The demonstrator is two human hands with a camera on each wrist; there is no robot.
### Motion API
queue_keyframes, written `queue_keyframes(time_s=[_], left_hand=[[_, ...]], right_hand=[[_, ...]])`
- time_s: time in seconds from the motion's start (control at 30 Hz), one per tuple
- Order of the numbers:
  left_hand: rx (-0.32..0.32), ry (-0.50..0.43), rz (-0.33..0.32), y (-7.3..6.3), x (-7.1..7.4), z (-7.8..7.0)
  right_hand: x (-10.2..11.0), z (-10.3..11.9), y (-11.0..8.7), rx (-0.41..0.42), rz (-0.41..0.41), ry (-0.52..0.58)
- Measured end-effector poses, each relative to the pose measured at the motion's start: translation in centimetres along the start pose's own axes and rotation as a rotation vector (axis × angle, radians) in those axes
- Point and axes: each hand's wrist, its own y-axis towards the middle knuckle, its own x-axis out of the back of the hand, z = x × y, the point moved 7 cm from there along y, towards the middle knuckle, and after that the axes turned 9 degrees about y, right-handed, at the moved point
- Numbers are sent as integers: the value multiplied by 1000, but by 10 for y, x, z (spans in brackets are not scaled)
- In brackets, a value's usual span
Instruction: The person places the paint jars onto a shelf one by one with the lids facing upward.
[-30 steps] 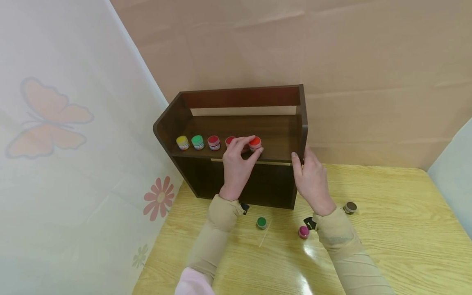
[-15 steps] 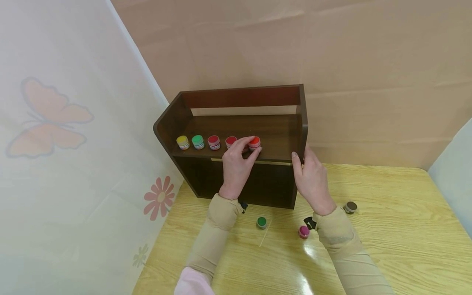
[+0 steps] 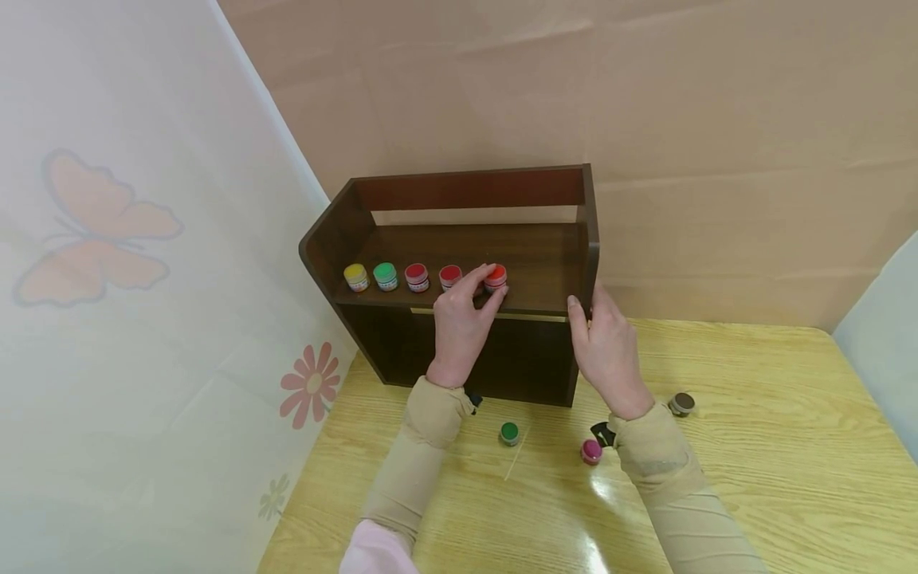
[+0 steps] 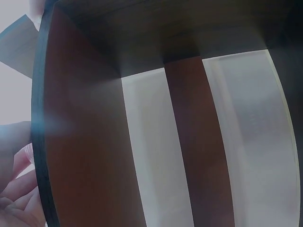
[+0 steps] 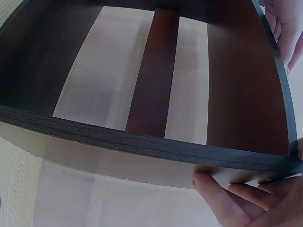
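Observation:
On the upper board of a dark brown wooden shelf [image 3: 545, 275], my left hand [image 3: 459, 323] pinches a small paint jar with an orange-red lid [image 3: 496, 277] between thumb and forefinger. The jar stands near the board's front edge. To its left stand a red-lidded jar [image 3: 450, 276], partly behind the hand, another red-lidded jar [image 3: 417, 277], a green-lidded jar [image 3: 385, 276] and a yellow-lidded jar [image 3: 355, 277]. My right hand [image 3: 608, 347] grips the shelf's right side panel, thumb at the front edge; its fingers [image 5: 215, 196] touch the outer face in the right wrist view.
On the wood-grain table [image 3: 760, 478] stand a dark-green-lidded jar [image 3: 509, 434], a magenta-lidded jar [image 3: 591, 452] and a brown-lidded jar [image 3: 682, 404]. A white sheet with printed flowers [image 3: 215, 414] hangs at the left, a brown paper backdrop [image 3: 717, 159] behind.
The orange-red-lidded jar and the left fingertips have shifted very slightly left along the board. The right hand keeps its place on the side panel.

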Motion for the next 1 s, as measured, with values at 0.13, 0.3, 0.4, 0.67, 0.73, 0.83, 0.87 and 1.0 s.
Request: queue_keyframes(time_s=[0.13,0.3,0.4,0.67,0.73,0.83,0.87,1.0], left_hand=[[-5,-23,-8,-1,0,1],[-8,-107,-29,-6,0,1],[-6,-147,-45,-8,1,0],[-45,-227,-154,-13,22,-10],[-54,-248,-178,-15,28,-13],[-68,-276,-204,-18,37,-17],[-72,-289,-212,-20,39,-18],[-68,-343,-238,-27,48,-19]], right_hand=[[0,0,0,0,0,-2],[1,0,0,-2,4,-6],[1,-1,0,-8,9,-8],[2,-2,0,-20,13,3],[2,-2,0,-19,12,5],[2,-2,0,-18,16,7],[2,-3,0,-19,17,6],[1,-2,-1,-19,21,2]])
